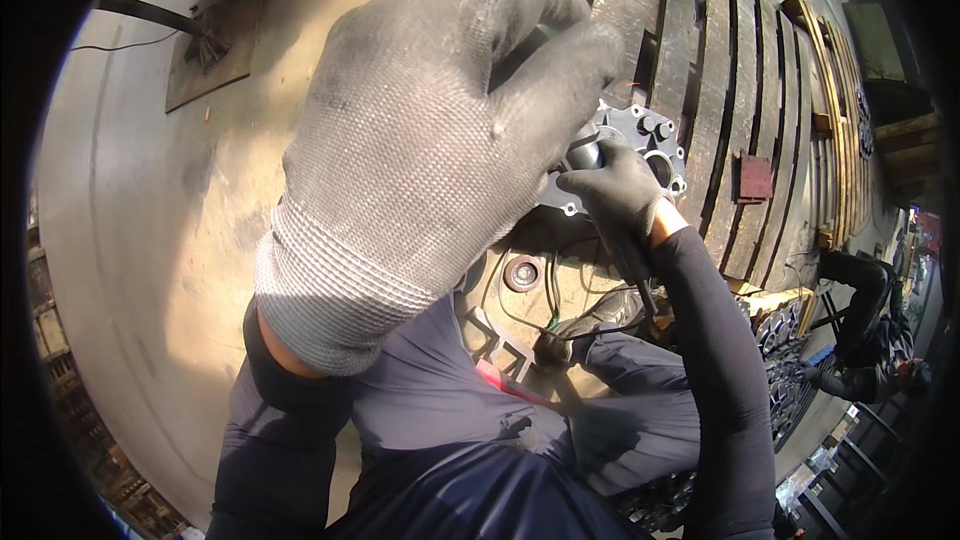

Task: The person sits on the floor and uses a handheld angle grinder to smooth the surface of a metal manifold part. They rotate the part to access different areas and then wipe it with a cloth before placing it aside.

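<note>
My left hand [400, 140], in a grey knitted glove, is raised close to the camera and fills much of the head view. Its fingers curl toward the thumb; whatever lies between them, if anything, is hidden. Beyond it, my right hand [625, 185], gloved too, is wrapped round a handheld power tool [622, 245] with a dark body and a silvery metal head. The tool's head is over a grey metal housing [675, 155] with round openings and bolt holes. My left hand covers part of that housing.
Dark wooden pallet slats [690, 50] run beyond the housing, with a reddish block [754, 179] on them. A round metal part [522, 273] and cables lie on the floor near my shoe [556, 347]. At the right, another person [870, 340] is beside several metal parts.
</note>
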